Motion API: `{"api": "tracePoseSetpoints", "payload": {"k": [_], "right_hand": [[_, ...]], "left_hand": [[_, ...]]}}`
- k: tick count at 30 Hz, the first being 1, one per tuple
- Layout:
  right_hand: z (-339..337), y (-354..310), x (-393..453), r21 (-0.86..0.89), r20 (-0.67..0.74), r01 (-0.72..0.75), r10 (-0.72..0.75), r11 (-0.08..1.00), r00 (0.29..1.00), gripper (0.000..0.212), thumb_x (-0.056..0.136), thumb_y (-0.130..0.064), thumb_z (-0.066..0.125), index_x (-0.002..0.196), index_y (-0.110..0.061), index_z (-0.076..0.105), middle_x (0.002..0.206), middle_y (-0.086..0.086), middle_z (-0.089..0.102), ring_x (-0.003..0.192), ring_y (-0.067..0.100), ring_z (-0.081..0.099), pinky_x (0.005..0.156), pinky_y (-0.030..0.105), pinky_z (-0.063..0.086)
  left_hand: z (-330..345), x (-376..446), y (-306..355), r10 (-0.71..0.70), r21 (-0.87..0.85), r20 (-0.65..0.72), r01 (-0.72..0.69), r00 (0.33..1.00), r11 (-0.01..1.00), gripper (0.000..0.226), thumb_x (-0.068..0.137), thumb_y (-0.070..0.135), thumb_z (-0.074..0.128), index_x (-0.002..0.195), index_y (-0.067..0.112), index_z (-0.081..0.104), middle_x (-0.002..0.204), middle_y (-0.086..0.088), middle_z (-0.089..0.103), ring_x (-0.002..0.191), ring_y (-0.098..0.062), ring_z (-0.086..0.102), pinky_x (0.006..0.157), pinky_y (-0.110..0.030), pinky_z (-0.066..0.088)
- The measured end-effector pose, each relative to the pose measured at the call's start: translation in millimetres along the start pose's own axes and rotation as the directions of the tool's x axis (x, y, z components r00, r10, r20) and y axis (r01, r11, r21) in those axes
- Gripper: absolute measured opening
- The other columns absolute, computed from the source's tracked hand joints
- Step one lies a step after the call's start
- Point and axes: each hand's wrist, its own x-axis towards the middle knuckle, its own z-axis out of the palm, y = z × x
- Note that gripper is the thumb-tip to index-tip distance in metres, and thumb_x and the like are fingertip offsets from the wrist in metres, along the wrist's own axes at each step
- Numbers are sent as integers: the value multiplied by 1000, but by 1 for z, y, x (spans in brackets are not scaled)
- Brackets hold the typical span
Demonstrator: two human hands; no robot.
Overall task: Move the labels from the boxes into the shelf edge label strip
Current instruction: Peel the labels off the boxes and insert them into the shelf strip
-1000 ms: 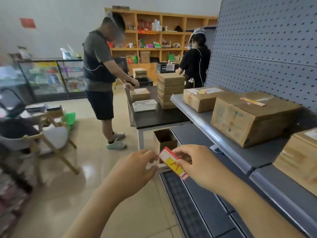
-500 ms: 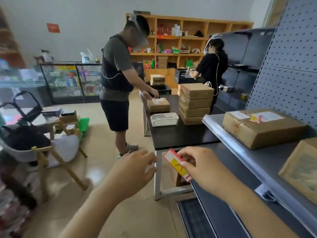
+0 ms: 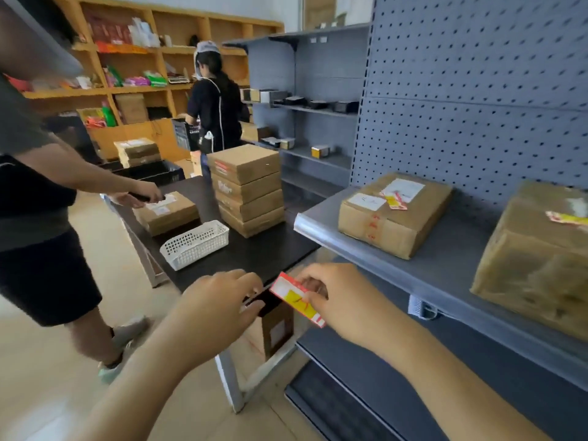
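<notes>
Carrying step, mid-transfer: one label is in hand, not yet in the strip.

Left to right:
- Bystander (image 3: 38, 192) at the black table (image 3: 254, 253), working on a box; white basket (image 3: 195, 244) and a stack of boxes (image 3: 248, 189) on it. Not ours.
- Left hand (image 3: 216, 310): fingers loosely curled, holding nothing, fingertips near the label's left end. Can't tell if they touch it.
- Label in hand (image 3: 297, 299): red/white/yellow, tilted, pinched by the right hand (image 3: 346, 303) between thumb and fingers. Sits below and in front of the shelf edge, apart from it.
- Shelf edge label strip (image 3: 366, 254): grey front lip of the shelf, no label visible in this stretch.
- Near box (image 3: 394, 214) has a label (image 3: 394, 201) lying on top; far-right box (image 3: 541, 265) has another label (image 3: 568, 218). Both untouched.

Next move, my read: raise the label to the strip, level it parallel to the lip, then seat it, probably with the left hand steadying the free end. Two labels left after this.
</notes>
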Motion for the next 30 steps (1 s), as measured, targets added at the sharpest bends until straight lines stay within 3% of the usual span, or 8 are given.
{"api": "tracePoseSetpoints", "payload": {"k": [6, 12, 18, 23, 30], "right_hand": [[-31, 56, 16, -60, -183, -232, 218, 971, 959, 16, 90, -19, 59, 102, -28, 66, 86, -11, 67, 80, 8, 63, 75, 33, 55], [-41, 97, 45, -12, -296, -333, 315, 943, 902, 11, 88, -22, 61, 97, -25, 67, 76, -15, 62, 73, 3, 60, 71, 29, 52], [-46, 117, 76, -19, -366, -410, 375, 912, 852, 9, 87, -18, 59, 91, -21, 67, 82, -4, 68, 73, 15, 63, 68, 37, 54], [-46, 121, 94, 8, -426, -473, 431, 881, 796, 5, 86, -17, 62, 87, -18, 66, 75, -2, 69, 68, 15, 63, 66, 39, 54], [-37, 120, 111, 46, -521, -587, 521, 808, 677, 9, 86, -11, 62, 90, -19, 66, 77, -7, 67, 73, 11, 63, 70, 39, 54]], "left_hand": [[27, 86, 20, 255, -70, 33, -252, 966, 965, 25, 92, 41, 49, 116, 35, 54, 116, 13, 57, 105, -8, 54, 92, -27, 44], [55, 168, 21, 311, -68, 65, -307, 948, 949, 30, 92, 39, 50, 120, 31, 53, 124, 9, 57, 112, -11, 52, 100, -31, 40], [79, 224, 19, 409, -43, 111, -407, 906, 912, 32, 92, 37, 50, 123, 28, 55, 125, 7, 59, 112, -14, 54, 98, -31, 42], [102, 252, 17, 528, -15, 145, -532, 837, 847, 36, 93, 36, 46, 127, 26, 50, 130, 4, 56, 117, -19, 50, 100, -34, 37], [123, 286, 9, 679, -18, 92, -681, 728, 732, 38, 91, 32, 46, 129, 26, 48, 131, 5, 54, 119, -20, 48, 99, -35, 35]]}}
